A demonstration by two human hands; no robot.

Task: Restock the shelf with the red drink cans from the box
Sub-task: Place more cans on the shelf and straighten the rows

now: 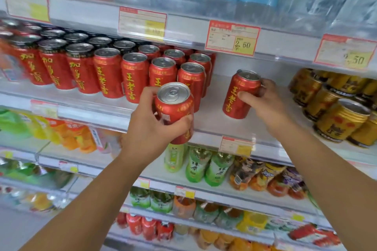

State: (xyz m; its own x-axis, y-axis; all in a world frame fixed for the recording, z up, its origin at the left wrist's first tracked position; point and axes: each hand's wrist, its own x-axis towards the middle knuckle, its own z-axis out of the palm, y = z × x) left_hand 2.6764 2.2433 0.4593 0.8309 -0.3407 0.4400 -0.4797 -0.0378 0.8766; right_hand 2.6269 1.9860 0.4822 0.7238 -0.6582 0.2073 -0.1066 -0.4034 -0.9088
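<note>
many red cans stand in rows on the left of the shelf, and just in front of their right end the left grip is clamped round a near can, held tilted at the shelf's front edge. further right, the right grip is wrapped round a second can, which leans in the shelf's bare gap with its base at the surface. gold cans crowd the far right.
</note>
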